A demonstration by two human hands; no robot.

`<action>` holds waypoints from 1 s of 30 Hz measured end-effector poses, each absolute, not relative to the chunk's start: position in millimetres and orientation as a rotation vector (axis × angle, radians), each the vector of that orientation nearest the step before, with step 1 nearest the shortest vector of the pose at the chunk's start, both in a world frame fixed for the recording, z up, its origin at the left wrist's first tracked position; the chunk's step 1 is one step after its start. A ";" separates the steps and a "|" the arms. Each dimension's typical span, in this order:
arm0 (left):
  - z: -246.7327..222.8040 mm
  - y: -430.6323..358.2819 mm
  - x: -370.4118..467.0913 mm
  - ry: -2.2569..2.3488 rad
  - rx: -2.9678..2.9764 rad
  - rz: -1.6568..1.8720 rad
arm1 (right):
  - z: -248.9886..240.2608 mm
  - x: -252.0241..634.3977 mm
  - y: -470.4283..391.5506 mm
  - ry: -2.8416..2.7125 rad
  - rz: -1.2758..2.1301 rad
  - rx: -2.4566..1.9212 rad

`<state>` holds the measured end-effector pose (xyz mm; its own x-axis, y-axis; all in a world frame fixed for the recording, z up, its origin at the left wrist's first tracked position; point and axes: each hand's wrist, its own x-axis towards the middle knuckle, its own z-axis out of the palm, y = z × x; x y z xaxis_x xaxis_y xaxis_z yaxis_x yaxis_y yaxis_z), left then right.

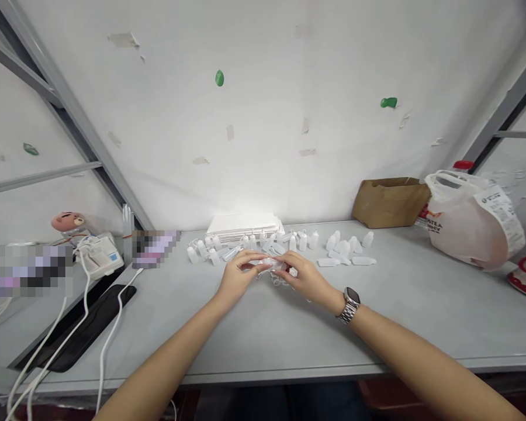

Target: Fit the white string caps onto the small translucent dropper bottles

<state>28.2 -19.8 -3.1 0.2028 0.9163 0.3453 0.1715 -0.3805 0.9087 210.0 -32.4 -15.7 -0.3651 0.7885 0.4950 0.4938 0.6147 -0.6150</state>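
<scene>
My left hand (242, 273) and my right hand (301, 275) meet over the middle of the grey table (289, 333). Between their fingertips they pinch a small translucent bottle (272, 263), lying on its side. Small clear rings or caps (278, 282) lie just below the fingers. Behind my hands stand several small white bottles (303, 241) with thin tips. To the right is a cluster of bottles without tips (342, 248), some upright and some lying down. A silver watch is on my right wrist.
White stacked sheets (245, 225) lie by the wall. At the right are a cardboard box (390, 204) and a plastic bag (469, 222). Cables, a white power strip (100, 257) and a black pouch (83, 330) occupy the left side.
</scene>
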 end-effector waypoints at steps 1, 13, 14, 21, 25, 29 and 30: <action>-3.4 -19.6 27.9 1.028 1.723 1.230 | -15.2 210.2 -32.8 -2.040 0.470 -1.003; -1.5 -18.3 25.0 0.996 1.784 1.146 | -11.9 211.3 -34.0 -2.053 0.474 -1.006; -1.6 -18.6 25.6 1.003 1.786 1.162 | -12.1 211.0 -34.1 -2.046 0.462 -1.011; -0.7 -21.2 26.9 0.999 1.768 1.232 | -12.6 210.1 -36.0 -2.047 0.377 -0.964; -1.7 -20.9 27.4 0.983 1.728 1.244 | -11.5 210.4 -37.6 -2.045 0.361 -0.932; -3.1 -21.9 29.6 0.931 1.726 1.263 | -9.3 210.5 -39.4 -2.028 0.363 -0.929; -3.1 -22.5 30.2 0.913 1.730 1.265 | -8.4 210.4 -39.8 -2.018 0.378 -0.930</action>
<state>30.2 -22.5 -3.1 0.2428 0.8853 0.3966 0.0972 -0.4290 0.8981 210.4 -39.8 -8.4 -0.3537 0.7327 0.5814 0.4727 0.6764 -0.5649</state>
